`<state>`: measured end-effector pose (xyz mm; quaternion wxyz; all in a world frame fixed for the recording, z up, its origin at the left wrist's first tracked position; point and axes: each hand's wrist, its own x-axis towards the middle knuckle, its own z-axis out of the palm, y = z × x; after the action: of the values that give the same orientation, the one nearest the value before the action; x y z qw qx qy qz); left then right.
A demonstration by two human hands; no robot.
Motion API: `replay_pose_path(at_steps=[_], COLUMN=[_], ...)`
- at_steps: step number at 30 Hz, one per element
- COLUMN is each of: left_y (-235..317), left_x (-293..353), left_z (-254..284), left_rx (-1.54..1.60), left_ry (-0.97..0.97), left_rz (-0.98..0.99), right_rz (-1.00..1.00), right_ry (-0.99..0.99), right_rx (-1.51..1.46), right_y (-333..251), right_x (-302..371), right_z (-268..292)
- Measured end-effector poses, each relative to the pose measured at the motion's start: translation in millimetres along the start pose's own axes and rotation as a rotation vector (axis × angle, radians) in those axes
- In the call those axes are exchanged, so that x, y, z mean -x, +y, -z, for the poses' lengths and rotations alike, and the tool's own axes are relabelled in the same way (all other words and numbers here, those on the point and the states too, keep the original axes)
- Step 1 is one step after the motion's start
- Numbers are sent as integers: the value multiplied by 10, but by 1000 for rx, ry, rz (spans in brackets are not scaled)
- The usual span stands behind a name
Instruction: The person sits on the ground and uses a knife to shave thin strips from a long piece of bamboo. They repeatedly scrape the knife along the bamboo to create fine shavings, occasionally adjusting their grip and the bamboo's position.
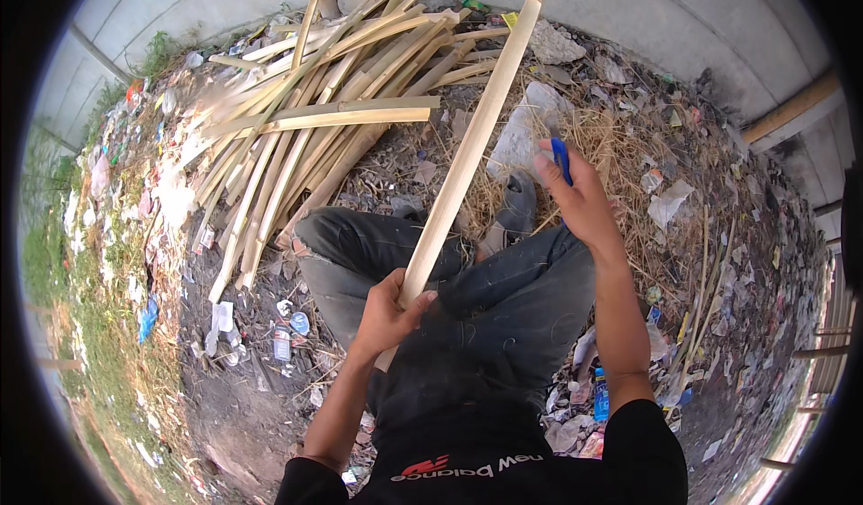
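Between thumb and fingers of the left hand (pixel 393 314), a pale split strip (pixel 472 159) is grasped near its lower end, slanting up and away past the picture's upper edge. Well right of it, the raised right hand (pixel 584 207) grips a blue object (pixel 561 161); any blade cannot be made out. Visible face looks largely smooth: probably well along, remainder uncertain. Beyond the left fingers, a heap of similar strips (pixel 346 87); cannot tell whether finished or waiting. Around the right fingers, straw-like shavings (pixel 620 156) cover the ground, suggesting considerable paring done.
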<state>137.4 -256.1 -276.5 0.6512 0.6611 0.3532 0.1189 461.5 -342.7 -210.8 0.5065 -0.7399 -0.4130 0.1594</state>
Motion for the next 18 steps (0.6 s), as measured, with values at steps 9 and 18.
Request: replay_pose_path(at_steps=[9, 18], left_y=[131, 177], left_x=[-188, -249], left_z=[-334, -247], left_rx=[-6, -316], left_ry=[74, 245], left_rz=[-200, -270], right_rz=[-78, 52], right_ry=[-136, -206], right_rx=[-275, -176], right_y=[118, 11], right_x=[458, 396], right_z=[-888, -871])
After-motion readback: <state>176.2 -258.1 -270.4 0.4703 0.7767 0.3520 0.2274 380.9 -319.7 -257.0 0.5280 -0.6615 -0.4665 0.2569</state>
